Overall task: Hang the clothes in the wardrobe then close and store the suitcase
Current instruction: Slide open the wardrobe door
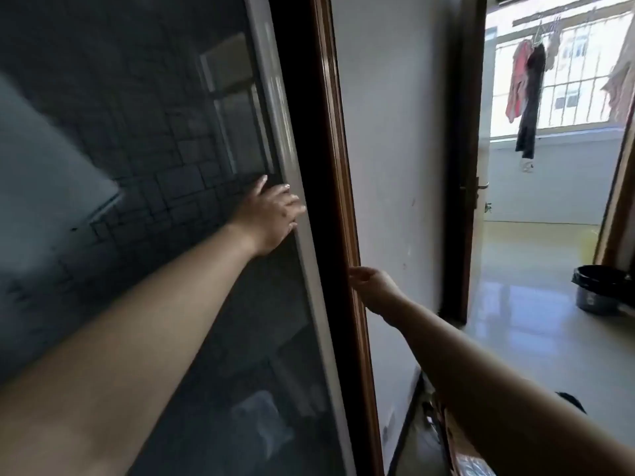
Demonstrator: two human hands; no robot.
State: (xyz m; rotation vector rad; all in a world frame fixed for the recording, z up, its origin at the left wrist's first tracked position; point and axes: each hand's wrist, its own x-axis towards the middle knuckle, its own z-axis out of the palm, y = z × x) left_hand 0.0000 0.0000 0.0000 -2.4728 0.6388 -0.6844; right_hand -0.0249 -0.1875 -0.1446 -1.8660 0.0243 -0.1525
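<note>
Wardrobe door [154, 149], one, meets two hands: left hand [271, 214] pressing flat, right hand [372, 286] relaxed, empty.

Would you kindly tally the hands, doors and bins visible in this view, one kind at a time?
Hands: 2 (left hand, right hand)
Doors: 2 (sliding glass door, open hinged door)
Bins: 1 (dark bin)
Total: 5
</note>
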